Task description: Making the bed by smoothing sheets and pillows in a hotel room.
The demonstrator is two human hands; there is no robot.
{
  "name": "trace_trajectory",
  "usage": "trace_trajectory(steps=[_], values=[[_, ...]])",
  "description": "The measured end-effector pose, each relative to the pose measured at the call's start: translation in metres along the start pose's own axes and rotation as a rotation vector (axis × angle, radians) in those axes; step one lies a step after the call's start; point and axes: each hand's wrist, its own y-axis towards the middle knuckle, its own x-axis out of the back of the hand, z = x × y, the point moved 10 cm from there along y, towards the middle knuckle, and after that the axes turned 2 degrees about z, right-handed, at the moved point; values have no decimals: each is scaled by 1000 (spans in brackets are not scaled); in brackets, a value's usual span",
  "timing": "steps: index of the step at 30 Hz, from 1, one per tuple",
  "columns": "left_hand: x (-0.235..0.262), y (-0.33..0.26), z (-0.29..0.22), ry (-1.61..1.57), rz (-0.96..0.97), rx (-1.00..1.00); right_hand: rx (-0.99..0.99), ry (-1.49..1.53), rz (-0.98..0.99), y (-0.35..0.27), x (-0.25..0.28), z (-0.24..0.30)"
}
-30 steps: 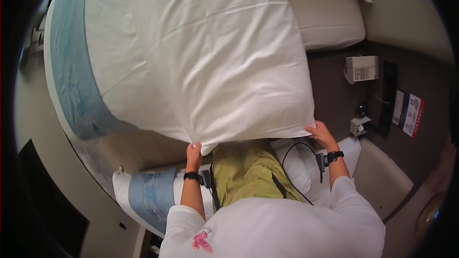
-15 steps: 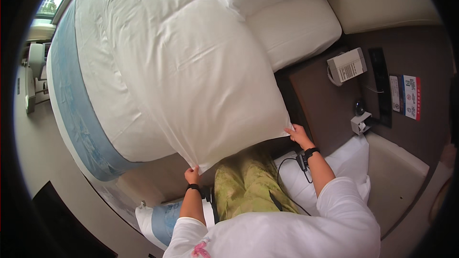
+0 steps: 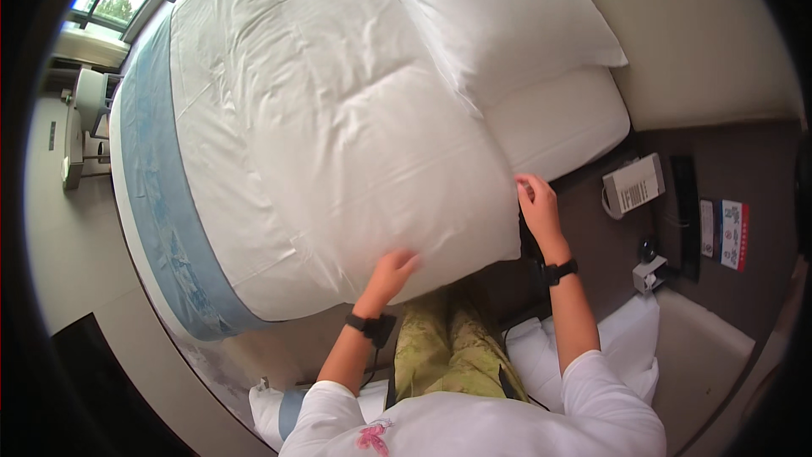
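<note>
A white duvet (image 3: 355, 152) covers the bed, its near corner hanging beside my legs. My left hand (image 3: 391, 274) is over the duvet's near side, its fingers smeared by motion, so I cannot make out whether it grips the cloth. At the duvet's edge on the pillow side, my right hand (image 3: 539, 206) has its fingers bent in, pinching at that edge. A white pillow (image 3: 516, 17) rests at the head end, above the white mattress end (image 3: 567, 123). Across the foot end lies a blue bed runner (image 3: 165, 195).
A dark nightstand (image 3: 584, 220) stands right of the bed, with a telephone (image 3: 634, 184) and a small grey box (image 3: 650, 273). White bedding (image 3: 626, 347) is piled on a chair (image 3: 706, 355) behind my right arm. At left are a desk chair (image 3: 91, 101) and a dark screen (image 3: 110, 389).
Both hands have moved forward over the bed from the duvet's near corners. The left has let go of its corner, and that side now lies flatter. The view has shifted.
</note>
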Motion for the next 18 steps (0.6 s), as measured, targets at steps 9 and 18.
trace_trajectory(steps=[9,18], values=[[-17,74,-120,-263,196,-137,94,591,263,183,-101,67],[10,131,-163,-490,143,-139,127,-186,417,158,-121,13]])
